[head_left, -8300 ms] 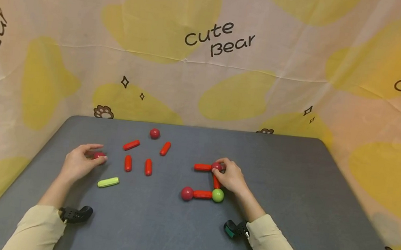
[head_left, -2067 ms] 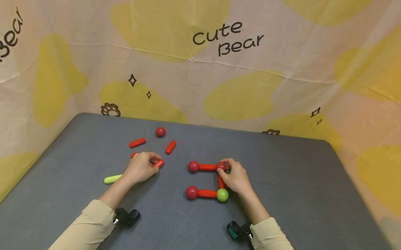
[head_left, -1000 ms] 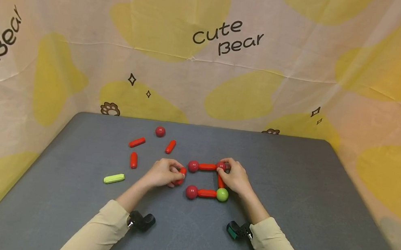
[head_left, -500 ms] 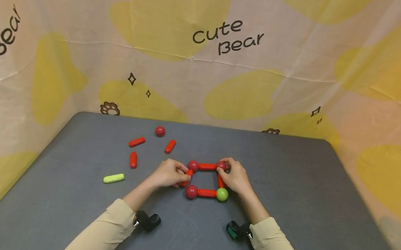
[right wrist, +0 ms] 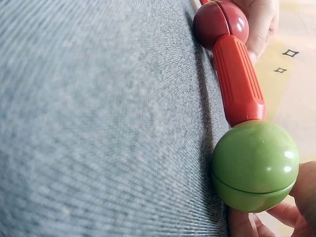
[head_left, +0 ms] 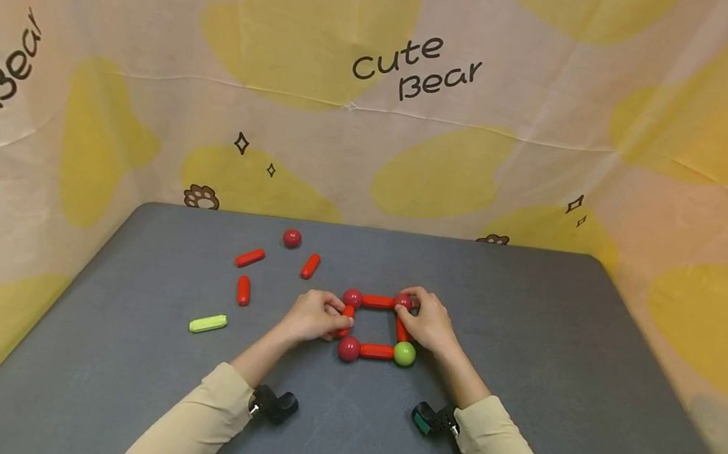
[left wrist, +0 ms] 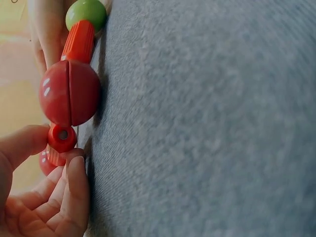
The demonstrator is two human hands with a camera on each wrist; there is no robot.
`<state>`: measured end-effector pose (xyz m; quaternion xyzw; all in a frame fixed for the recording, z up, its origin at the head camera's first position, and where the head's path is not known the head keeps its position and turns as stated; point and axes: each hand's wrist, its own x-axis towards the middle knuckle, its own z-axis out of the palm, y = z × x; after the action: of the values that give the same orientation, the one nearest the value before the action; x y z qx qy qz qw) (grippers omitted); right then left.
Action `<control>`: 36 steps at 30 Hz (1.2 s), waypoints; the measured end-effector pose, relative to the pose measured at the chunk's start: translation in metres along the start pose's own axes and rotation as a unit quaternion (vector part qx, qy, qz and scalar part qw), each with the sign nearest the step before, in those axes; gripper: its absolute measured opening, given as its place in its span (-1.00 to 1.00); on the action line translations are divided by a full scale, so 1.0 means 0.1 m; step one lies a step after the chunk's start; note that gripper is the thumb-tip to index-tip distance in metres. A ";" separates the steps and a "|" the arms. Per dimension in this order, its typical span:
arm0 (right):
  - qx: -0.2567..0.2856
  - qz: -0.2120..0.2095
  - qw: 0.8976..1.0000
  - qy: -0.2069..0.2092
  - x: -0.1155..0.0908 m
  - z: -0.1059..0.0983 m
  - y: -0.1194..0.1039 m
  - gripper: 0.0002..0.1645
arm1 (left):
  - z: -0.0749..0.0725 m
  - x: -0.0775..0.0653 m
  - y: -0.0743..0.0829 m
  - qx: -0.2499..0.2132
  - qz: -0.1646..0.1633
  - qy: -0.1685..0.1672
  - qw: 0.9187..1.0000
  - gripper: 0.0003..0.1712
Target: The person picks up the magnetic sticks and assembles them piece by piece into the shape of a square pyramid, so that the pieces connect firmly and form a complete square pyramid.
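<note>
A four-sided frame of magnetic rods and balls lies right of the table's middle. My left hand [head_left: 315, 316] pinches a red magnetic rod [head_left: 348, 312] at its left side, between the far-left red ball [head_left: 353, 298] and near-left red ball [head_left: 348, 349]. In the left wrist view, the rod's metal-tipped end [left wrist: 62, 134] shows beside the near ball; whether they touch, I cannot tell. My right hand [head_left: 427, 321] holds the far-right red ball [head_left: 402, 302]. A green ball [head_left: 404, 354] forms the near-right corner. Red rods make up the far side [head_left: 377, 302], near side [head_left: 377, 351] and right side [head_left: 402, 329].
Left of the frame on the grey table [head_left: 528, 311] lie a yellow-green rod [head_left: 208, 324], a loose red ball [head_left: 292, 238] and red rods: one upright in view [head_left: 243, 291], two slanted ones [head_left: 250, 257] [head_left: 310, 266] farther back. A patterned cloth [head_left: 280, 137] hangs behind.
A red ball has joined the far rod's left end. My left hand has picked up a red rod and carried it right to the frame's left side. My right hand keeps its hold.
</note>
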<state>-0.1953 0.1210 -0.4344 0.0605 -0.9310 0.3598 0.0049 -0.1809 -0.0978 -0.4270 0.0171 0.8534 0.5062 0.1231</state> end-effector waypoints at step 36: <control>-0.014 0.003 1.000 0.015 0.02 0.01 -0.02 -0.64 | 0.07 0.03 0.06 -0.004 -0.021 -0.010 1.000 -0.71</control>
<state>-0.1970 0.1189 -0.4339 0.0518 -0.9362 0.3472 0.0189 -0.1831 -0.0884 -0.4252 0.0039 0.8501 0.5072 0.1417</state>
